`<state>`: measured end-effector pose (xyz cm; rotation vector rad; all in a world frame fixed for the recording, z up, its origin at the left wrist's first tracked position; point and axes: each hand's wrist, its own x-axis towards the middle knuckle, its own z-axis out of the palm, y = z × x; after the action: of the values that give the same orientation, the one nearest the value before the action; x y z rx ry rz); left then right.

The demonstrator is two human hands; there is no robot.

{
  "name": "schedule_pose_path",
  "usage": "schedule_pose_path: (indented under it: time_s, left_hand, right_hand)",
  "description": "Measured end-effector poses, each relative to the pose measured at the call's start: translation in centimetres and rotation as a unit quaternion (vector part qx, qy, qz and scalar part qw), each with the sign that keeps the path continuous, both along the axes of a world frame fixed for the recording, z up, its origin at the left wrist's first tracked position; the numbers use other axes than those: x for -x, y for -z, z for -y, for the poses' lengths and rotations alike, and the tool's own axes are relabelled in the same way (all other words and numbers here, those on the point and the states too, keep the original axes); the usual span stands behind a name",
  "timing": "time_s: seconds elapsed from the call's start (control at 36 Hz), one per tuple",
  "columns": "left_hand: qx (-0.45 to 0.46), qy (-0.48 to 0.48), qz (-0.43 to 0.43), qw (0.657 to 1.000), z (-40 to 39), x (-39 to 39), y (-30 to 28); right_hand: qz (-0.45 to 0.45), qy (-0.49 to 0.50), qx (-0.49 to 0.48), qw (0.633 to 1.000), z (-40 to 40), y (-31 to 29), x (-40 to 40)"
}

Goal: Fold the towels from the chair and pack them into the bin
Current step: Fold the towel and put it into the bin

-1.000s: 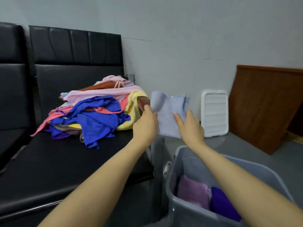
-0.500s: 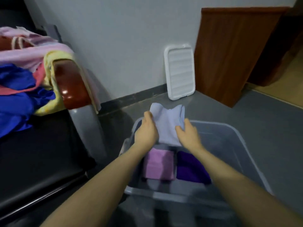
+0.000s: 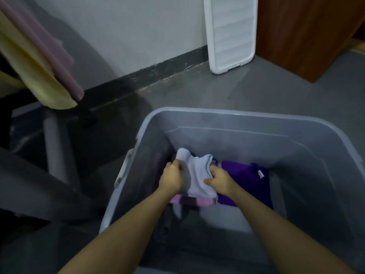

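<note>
A folded pale blue towel (image 3: 198, 175) is down inside the grey plastic bin (image 3: 227, 115), held between both hands. My left hand (image 3: 171, 179) grips its left edge and my right hand (image 3: 219, 179) grips its right edge. It lies on top of a folded pink towel (image 3: 187, 201), whose front edge shows below it. A folded purple towel (image 3: 246, 178) lies beside them on the bin floor to the right. Yellow and pink towels (image 3: 39, 62) hang from the chair at the upper left.
The chair's metal leg (image 3: 55, 149) and dark frame stand left of the bin. A white plastic lid (image 3: 231, 32) leans on the wall at the back, next to a brown wooden panel (image 3: 308, 34). Grey floor surrounds the bin.
Both hands have carried the pale blue towel from beside the chair down into the bin, onto the pink towel. The view has swung down from the chair pile to the bin.
</note>
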<state>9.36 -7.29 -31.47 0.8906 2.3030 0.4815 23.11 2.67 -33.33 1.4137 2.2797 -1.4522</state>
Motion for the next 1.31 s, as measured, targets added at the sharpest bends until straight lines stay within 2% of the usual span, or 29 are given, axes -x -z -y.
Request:
schedule_pose_path:
  time_s: [0.14,0.28,0.44,0.56,0.69,0.83,1.06,1.31]
  left_hand:
    - [0.133,0.062,-0.009,0.989,-0.7,0.3,2.6]
    - [0.164,0.072,0.007,0.984,-0.7,0.3,3.7]
    - [0.061,0.043,-0.01,0.997,-0.3,0.4,0.5]
    - [-0.007,0.027,-0.031,0.999,0.1,-0.1,-3.5]
    - [-0.101,0.024,-0.052,0.993,1.6,-0.9,-9.0]
    - [-0.199,0.024,-0.12,0.972,4.7,-1.6,-15.5]
    - [-0.311,0.017,-0.15,0.938,10.9,-1.4,-25.4]
    - [-0.401,-0.021,-0.21,0.892,20.8,0.7,-34.9]
  right_hand:
    - [0.041,0.001,0.012,0.999,0.2,2.8,0.8]
    - [0.084,0.01,-0.033,0.996,1.1,2.9,1.3]
    - [0.075,0.031,-0.11,0.991,1.5,0.5,1.3]
    - [0.025,0.019,-0.128,0.991,2.0,-2.7,1.0]
    - [-0.035,0.012,-0.194,0.98,3.8,-8.0,0.8]
    - [-0.067,0.022,-0.242,0.968,6.7,-14.4,0.7]
    - [-0.126,0.022,-0.317,0.94,12.3,-23.7,0.9]
    - [-0.272,0.004,-0.345,0.898,20.5,-33.4,4.7]
